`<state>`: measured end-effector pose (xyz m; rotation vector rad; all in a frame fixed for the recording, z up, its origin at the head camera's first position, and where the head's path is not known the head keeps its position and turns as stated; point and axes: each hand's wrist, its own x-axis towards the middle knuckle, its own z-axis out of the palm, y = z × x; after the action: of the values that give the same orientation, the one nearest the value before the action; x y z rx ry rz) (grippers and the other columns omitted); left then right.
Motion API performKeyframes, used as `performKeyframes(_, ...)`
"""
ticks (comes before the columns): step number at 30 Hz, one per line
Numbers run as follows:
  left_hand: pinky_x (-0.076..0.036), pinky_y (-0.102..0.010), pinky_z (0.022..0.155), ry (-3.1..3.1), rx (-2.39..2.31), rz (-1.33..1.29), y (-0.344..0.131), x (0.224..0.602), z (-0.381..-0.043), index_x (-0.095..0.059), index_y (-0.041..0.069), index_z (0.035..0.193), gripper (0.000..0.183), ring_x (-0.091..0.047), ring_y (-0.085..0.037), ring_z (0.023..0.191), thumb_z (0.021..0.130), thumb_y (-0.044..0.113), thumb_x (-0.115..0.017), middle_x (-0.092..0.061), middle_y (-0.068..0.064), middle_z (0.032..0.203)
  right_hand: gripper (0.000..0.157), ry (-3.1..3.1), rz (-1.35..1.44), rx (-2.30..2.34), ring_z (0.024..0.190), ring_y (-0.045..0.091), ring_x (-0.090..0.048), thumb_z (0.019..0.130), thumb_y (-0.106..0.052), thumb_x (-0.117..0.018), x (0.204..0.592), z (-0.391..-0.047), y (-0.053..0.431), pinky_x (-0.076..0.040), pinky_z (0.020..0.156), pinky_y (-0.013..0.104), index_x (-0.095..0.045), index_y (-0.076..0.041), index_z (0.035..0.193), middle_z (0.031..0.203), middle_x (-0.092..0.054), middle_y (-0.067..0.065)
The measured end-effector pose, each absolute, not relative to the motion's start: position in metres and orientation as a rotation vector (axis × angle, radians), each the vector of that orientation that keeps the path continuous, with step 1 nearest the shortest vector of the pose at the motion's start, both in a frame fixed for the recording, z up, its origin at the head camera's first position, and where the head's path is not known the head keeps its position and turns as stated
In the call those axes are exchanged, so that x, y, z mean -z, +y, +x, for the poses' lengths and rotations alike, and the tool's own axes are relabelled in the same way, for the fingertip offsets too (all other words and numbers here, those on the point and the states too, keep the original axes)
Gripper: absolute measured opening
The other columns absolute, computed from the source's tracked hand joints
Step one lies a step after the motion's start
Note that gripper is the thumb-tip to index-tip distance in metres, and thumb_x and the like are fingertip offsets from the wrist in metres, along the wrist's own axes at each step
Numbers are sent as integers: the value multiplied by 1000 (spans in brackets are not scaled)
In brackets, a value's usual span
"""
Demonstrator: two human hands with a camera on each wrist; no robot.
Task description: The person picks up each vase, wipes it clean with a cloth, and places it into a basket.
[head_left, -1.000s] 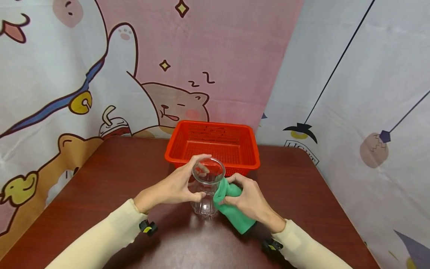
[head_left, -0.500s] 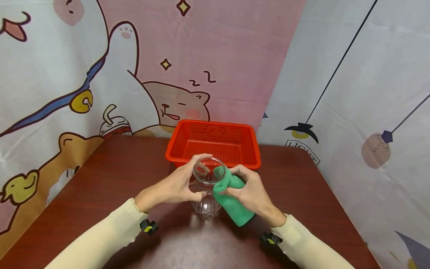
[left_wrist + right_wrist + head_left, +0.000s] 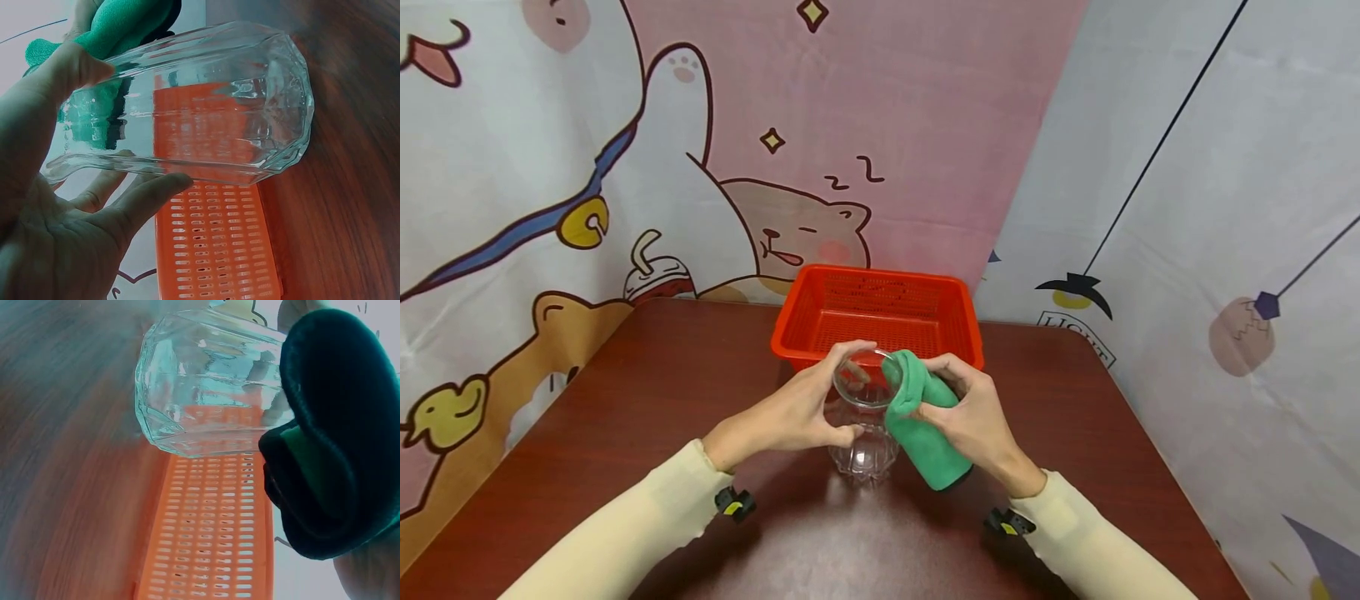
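My left hand (image 3: 797,408) is holding the glass jar (image 3: 865,460), thumb and fingers spreading to its width. My right hand (image 3: 976,414) is pinching the green cloth (image 3: 928,448). Compared with one second ago, the cloth is lying higher, at the rim (image 3: 863,406) toward my right grip, so my work is probably reaching the top. Beyond both grips, the red basket (image 3: 880,293) is standing

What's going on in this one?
A person is handling a clear faceted vase with both hands over a dark brown table. The left hand grips the vase around its side, while the right hand holds a folded green cloth against the vase near its rim. Beyond the vase, a red perforated basket sits toward the table's far edge.
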<state>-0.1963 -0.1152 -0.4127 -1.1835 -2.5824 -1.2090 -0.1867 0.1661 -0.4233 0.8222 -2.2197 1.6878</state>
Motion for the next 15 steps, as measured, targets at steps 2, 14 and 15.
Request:
performKeyframes(2, -55, -36, 87, -2578, 1203, -1187, -115, 412, -196, -22, 30, 159, 105, -62, -21, 112, 76, 19, -85, -63, -5, 124, 47, -2228, 807, -1693, 104, 21, -71, 80, -5, -90, 422, -186, 165, -58, 89, 33, -71, -16, 122, 113, -75, 0)
performKeyframes(14, -55, -37, 89, -2563, 1203, -1201, -116, 413, -196, -23, 24, 160, 104, -62, -22, 113, 76, 19, -86, -63, -6, 124, 40, -2242, 785, -1719, 99, 22, -71, 81, -1, -88, 401, -169, 157, -59, 87, 32, -72, -7, 117, 108, -75, 3)
performKeyframes(15, -55, -37, 88, -2560, 1204, -1201, -116, 414, -196, -24, 24, 160, 104, -62, -22, 113, 76, 19, -85, -63, -6, 123, 40, -2242, 785, -1715, 99, 22, -71, 81, -2, -88, 402, -169, 157, -59, 87, 32, -72, -7, 117, 108, -75, 3)
